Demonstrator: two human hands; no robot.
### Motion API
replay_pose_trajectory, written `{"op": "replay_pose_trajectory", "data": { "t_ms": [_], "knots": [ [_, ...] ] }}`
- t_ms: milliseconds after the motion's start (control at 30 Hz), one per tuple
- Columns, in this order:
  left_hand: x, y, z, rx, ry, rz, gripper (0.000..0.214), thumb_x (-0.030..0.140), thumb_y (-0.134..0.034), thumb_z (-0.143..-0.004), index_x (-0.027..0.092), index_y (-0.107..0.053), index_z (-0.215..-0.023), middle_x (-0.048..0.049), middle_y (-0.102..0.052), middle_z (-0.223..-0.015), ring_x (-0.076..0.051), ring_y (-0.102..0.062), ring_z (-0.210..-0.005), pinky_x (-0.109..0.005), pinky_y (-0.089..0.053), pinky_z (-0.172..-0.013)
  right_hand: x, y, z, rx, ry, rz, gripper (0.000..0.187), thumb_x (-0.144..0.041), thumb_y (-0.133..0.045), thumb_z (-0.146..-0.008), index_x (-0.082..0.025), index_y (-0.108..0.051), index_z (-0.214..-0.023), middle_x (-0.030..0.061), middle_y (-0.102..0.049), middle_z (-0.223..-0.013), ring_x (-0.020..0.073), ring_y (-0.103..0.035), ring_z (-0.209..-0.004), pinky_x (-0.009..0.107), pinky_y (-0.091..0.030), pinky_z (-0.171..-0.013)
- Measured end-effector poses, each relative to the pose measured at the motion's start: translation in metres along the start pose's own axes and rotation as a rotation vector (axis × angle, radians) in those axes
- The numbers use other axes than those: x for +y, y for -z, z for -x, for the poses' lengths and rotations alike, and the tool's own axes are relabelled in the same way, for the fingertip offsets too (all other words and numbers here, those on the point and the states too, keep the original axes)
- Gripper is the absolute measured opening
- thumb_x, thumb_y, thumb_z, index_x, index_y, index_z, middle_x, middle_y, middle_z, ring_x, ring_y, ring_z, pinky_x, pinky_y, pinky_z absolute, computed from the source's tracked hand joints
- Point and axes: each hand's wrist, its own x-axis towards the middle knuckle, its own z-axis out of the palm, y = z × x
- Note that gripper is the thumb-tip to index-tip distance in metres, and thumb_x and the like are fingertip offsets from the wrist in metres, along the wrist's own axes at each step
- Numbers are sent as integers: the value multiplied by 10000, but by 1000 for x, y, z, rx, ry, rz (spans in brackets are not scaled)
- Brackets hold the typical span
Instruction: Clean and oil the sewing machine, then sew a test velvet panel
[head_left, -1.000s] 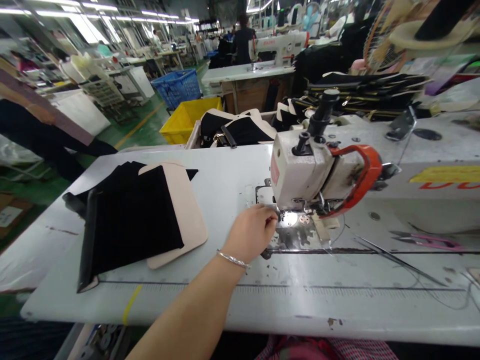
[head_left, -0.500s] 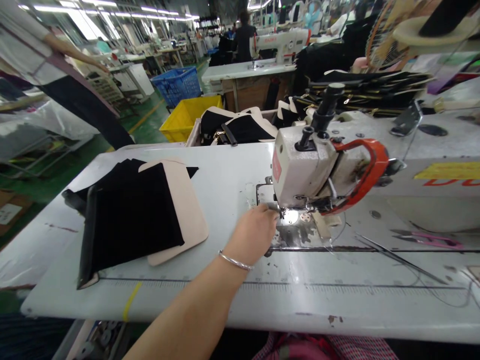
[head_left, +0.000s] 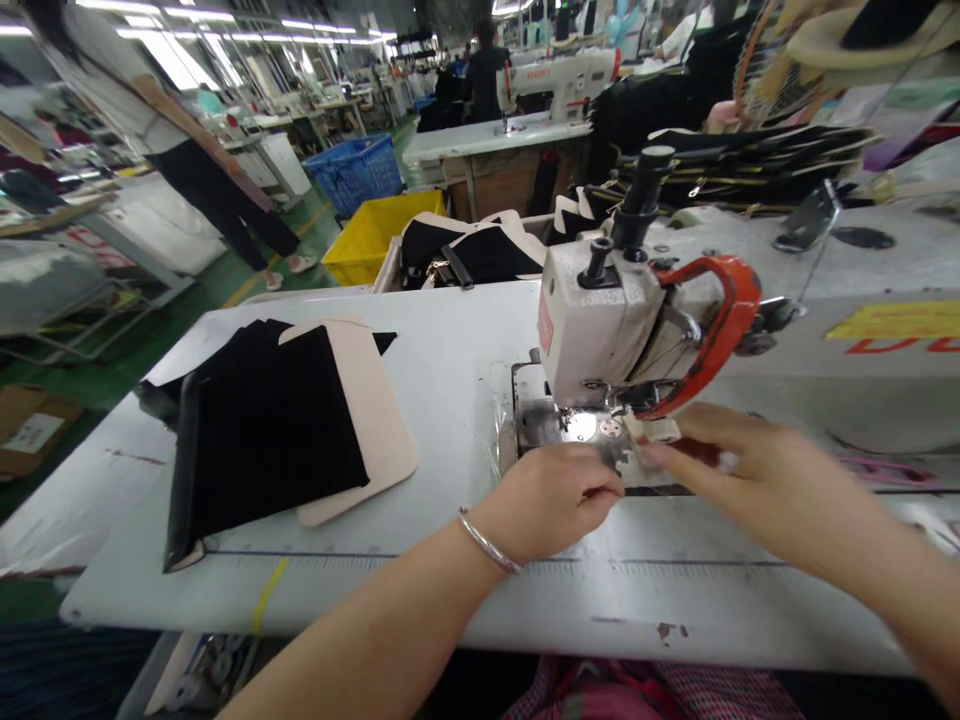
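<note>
My left hand (head_left: 559, 502), with a bangle on its wrist, is closed in front of the needle plate (head_left: 581, 427) of the sewing machine (head_left: 592, 325). Whatever its curled fingers hold, if anything, is hidden. From the right, my right hand (head_left: 750, 470) reaches in, partly blurred. Its thumb and forefinger come together around the near end of a small beige block (head_left: 660, 430) on the machine bed; whether they grip the block or something finer I cannot make out. Black fabric panels (head_left: 274, 430) with beige backing pieces (head_left: 382, 420) lie at the left of the table.
Pink-handled snips (head_left: 889, 470) lie behind my right forearm. Beyond the table stand a box of black and beige pieces (head_left: 495, 250), a yellow crate (head_left: 367, 240) and a blue basket (head_left: 356, 170). A person (head_left: 195, 150) is at the far left.
My left hand has drawn back from beneath the needle toward me and to the right. My right hand has come into view at the beige block. The person at the left has shifted right.
</note>
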Motion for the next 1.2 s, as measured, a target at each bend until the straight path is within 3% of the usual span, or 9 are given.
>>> {"op": "replay_pose_trajectory", "data": {
  "t_ms": [100,200,300,400,500,667,800,1033,1200],
  "knots": [
    [-2,-3,0,-41,-55,-56,203,155,-519,-902,151,-722,-911,-67,-700,-942,-171,-639,-917,-288,-508,-891,-17,-40,-30,-81,-124,-77,262,-424,-542,-912,-203,-683,-901,57,-705,-857,162,-641,-750,279,-462,-648],
    [-2,1,1,-22,-31,-8,191,136,-528,-882,153,-717,-901,-66,-705,-965,-171,-642,-943,-281,-502,-904,-28,-60,-46,-62,-150,-87,261,-367,-523,-904,-183,-634,-756,67,-686,-778,179,-633,-752,293,-434,-657],
    [-2,9,4,32,181,115,149,168,-546,-857,162,-690,-817,-37,-684,-818,-141,-641,-751,-247,-516,-700,-34,-56,-38,-61,-187,-123,245,-320,-512,-899,-190,-609,-715,26,-658,-707,151,-611,-681,271,-423,-622],
    [-3,15,5,44,498,347,320,357,-424,-952,172,-627,-789,15,-561,-542,-102,-508,-436,-217,-398,-435,-42,-47,-16,-73,-191,-197,145,-288,-563,-863,-211,-618,-754,-20,-634,-698,124,-576,-639,253,-415,-595],
    [-3,15,3,37,636,493,371,461,-418,-952,179,-623,-827,40,-510,-456,-92,-416,-339,-203,-315,-354,-51,-45,2,-53,-78,-277,123,-216,-566,-849,-215,-586,-727,-26,-613,-730,125,-567,-713,267,-431,-669],
    [-6,14,0,104,606,402,139,250,-565,-850,161,-659,-801,18,-597,-581,-83,-514,-440,-188,-374,-427,-45,-49,0,-21,210,-35,106,-243,-525,-920,-214,-627,-917,17,-661,-897,163,-593,-800,313,-418,-720],
    [-9,22,4,77,553,263,157,265,-578,-852,169,-674,-771,10,-611,-591,-99,-542,-489,-206,-377,-459,-27,-55,-9,15,301,275,363,-257,-487,-932,-280,-564,-1286,25,-665,-1005,184,-598,-752,312,-355,-618],
    [-25,31,-1,244,431,-136,122,193,-589,-848,191,-702,-801,-23,-694,-781,-143,-614,-700,-260,-470,-634,-17,-72,-11,12,251,321,373,-329,-467,-956,-338,-595,-1307,32,-676,-1019,199,-589,-762,341,-377,-654],
    [-48,29,-11,446,400,-389,102,180,-567,-855,180,-669,-851,-76,-646,-937,-228,-595,-948,-380,-483,-886,-27,-69,-12,6,254,275,342,-310,-486,-953,-266,-629,-1260,49,-679,-1041,214,-591,-871,384,-430,-794]
  ]
}}
